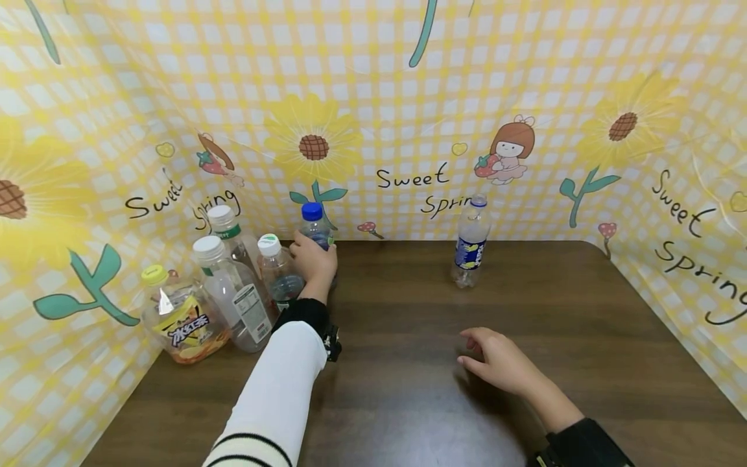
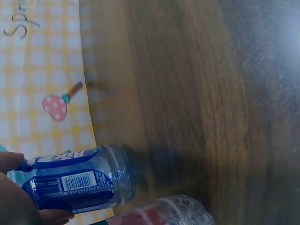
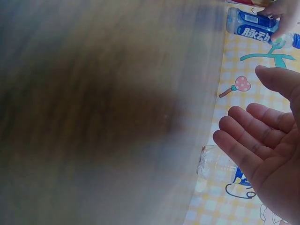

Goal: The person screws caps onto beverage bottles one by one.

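At the back left of the table, my left hand (image 1: 315,264) grips a clear plastic bottle (image 1: 317,227) with a blue cap and a blue label. In the left wrist view, fingers and thumb wrap round that bottle (image 2: 77,183), its base facing the table. My right hand (image 1: 503,362) hovers over the middle right of the table and holds nothing; its fingers look relaxed in the right wrist view. Beyond it stands a clear bottle (image 1: 470,253) with a blue and yellow label. Close beside my left hand is a white-capped bottle (image 1: 280,272).
Further left stand a yellow-capped iced tea bottle (image 1: 185,321), a tall white-capped bottle (image 1: 233,298) and another white-capped bottle (image 1: 224,224) with a green band. A yellow checked cloth (image 1: 385,130) walls the brown wooden table (image 1: 397,363) at the back and sides.
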Available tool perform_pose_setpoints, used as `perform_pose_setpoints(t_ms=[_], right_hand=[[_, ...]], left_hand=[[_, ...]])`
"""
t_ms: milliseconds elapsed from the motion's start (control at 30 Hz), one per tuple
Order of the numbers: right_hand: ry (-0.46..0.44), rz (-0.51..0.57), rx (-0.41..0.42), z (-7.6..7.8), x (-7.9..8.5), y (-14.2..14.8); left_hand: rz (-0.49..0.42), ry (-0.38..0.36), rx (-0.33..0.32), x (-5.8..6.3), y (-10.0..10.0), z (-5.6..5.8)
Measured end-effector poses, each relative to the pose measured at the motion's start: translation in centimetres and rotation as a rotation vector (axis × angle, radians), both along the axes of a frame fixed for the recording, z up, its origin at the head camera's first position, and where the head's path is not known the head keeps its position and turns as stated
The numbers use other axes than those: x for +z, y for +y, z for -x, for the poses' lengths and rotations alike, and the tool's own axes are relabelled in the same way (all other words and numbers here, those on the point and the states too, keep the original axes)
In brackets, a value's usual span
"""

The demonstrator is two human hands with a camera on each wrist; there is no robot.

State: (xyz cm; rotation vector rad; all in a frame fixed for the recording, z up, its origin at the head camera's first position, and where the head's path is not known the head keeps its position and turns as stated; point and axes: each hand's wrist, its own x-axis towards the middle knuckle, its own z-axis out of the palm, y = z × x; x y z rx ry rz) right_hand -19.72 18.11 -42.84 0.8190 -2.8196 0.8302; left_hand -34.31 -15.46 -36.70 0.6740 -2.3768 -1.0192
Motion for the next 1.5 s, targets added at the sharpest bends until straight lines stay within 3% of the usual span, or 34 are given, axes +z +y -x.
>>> perform_pose_setpoints(t_ms=[167, 533, 700, 800, 1033, 1133, 1233, 1333, 1500], right_hand=[[-0.005, -0.003, -0.006, 0.0, -0.1, 0.1], [-0.012, -0.002, -0.017, -0.1, -0.2, 0.4], [0.009, 0.013, -0.014, -0.1, -0.3, 0.7], [0.007, 0.017, -0.023, -0.2, -0.3, 0.9], [0.006, 0.025, -0.015, -0.2, 0.2, 1.3], [-0.013, 0.023, -0.024, 0.0, 0.4, 1.3], [-0.026, 0.021, -0.024, 0.2, 0.6, 1.2], [-0.027, 0.024, -0.017, 0.2, 0.5, 1.3], [-0.047, 0.022, -0.005, -0.1, -0.1, 1.5]], left_hand=[[-0.04, -0.016, 0.031, -0.3, -0.7, 0.2], [-0.157, 0.034, 0.023, -0.7, -0.8, 0.6], [-0.205, 0.068, 0.015, -0.3, -0.5, 0.6], [-0.206, 0.156, 0.01, 0.3, 0.3, 0.3], [-0.079, 0.478, -0.029, 1.4, 3.7, -0.8], [0.014, 0.593, -0.03, 1.1, 5.3, -1.7], [0.091, 0.649, -0.039, 0.2, 6.7, -2.3], [0.073, 0.615, -0.115, -0.9, 8.3, -2.6], [-0.056, 0.372, -0.345, -1.9, 12.2, -2.6]])
